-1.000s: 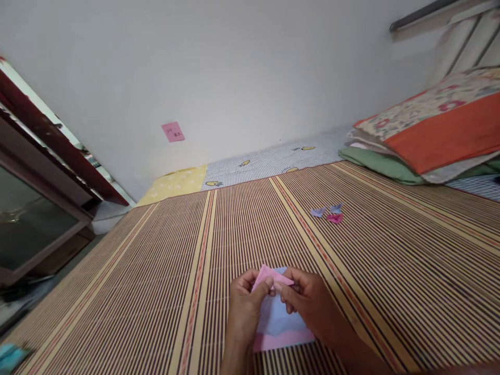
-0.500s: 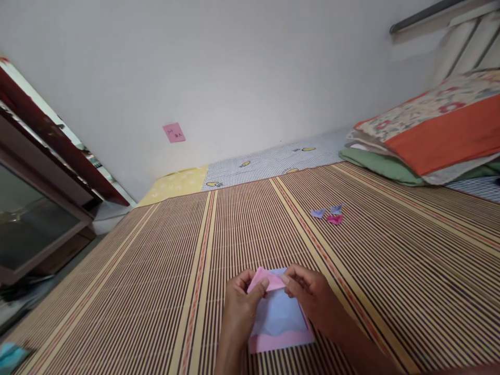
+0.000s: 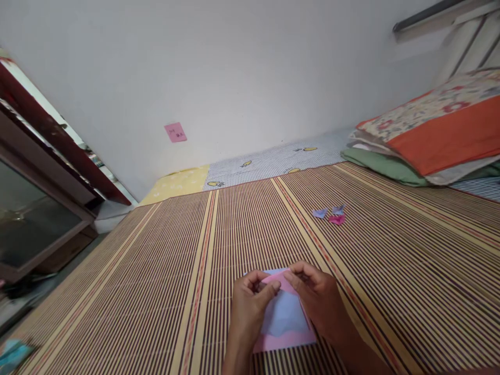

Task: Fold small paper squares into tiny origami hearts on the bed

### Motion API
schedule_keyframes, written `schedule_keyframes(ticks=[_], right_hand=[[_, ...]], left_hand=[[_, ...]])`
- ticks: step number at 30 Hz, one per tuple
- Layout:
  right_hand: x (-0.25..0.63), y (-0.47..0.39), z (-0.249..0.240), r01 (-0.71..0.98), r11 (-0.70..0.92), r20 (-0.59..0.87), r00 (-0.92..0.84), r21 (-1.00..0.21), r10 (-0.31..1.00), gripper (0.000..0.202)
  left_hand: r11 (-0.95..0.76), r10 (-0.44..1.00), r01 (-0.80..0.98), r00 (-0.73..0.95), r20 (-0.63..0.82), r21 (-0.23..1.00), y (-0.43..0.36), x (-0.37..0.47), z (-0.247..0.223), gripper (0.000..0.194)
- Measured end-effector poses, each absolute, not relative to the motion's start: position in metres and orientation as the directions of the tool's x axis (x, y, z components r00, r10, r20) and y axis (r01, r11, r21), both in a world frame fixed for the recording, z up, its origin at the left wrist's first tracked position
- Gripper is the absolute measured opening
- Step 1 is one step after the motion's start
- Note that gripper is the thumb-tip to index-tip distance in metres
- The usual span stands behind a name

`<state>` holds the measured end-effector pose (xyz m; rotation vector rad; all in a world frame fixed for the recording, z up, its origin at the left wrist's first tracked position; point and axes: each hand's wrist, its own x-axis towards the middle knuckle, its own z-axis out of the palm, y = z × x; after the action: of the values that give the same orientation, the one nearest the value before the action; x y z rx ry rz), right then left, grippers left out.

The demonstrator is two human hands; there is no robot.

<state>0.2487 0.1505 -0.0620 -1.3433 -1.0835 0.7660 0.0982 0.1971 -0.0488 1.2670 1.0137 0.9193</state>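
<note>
Between my two hands is a piece of pink paper point(image 3: 284, 280), folded and partly covered by my fingers. My left hand point(image 3: 252, 301) pinches its left side between thumb and fingers. The right side is pinched by my right hand point(image 3: 312, 286). Beneath them, a sheet of light blue and pink paper point(image 3: 287, 316) lies flat on the striped mat point(image 3: 242, 234). Farther out to the right, two small folded blue papers point(image 3: 320, 213) and a magenta one point(image 3: 336, 220) sit close together on the mat.
A pink note point(image 3: 175, 132) with writing is stuck to the wall. Folded bedding point(image 3: 441, 125) is piled at the far right. A turquoise item point(image 3: 14, 355) lies at the lower left corner. Past the bed's left edge stands a glass-fronted cabinet point(image 3: 35, 213).
Both hands have shifted slightly to the right, and my left hand has come nearer to my right. The pink paper has turned between the fingers and shows less of its surface.
</note>
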Motion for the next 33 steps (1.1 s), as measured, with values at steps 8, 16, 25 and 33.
schedule_keyframes(ticks=[8,16,25,33], right_hand=[[0.248,0.151,-0.062,0.108,0.137,0.169,0.409,-0.985,0.897,0.025],[0.248,0.148,-0.059,0.195,0.181,0.249,0.420,-0.964,0.873,0.025],[0.250,0.158,-0.072,-0.261,0.107,0.012,0.342,-0.959,0.940,0.031],[0.255,0.159,-0.075,-0.290,0.093,0.001,0.302,-0.952,0.953,0.030]], left_hand=[[0.132,0.949,-0.117,0.303,-0.091,0.984,0.198,0.101,-0.045,0.026],[0.085,0.958,-0.139,0.284,-0.042,0.987,0.197,0.099,-0.043,0.021],[0.100,0.931,-0.140,0.362,-0.043,0.985,0.197,0.097,-0.041,0.019],[0.126,0.925,-0.129,0.373,-0.069,0.984,0.196,0.095,-0.045,0.021]])
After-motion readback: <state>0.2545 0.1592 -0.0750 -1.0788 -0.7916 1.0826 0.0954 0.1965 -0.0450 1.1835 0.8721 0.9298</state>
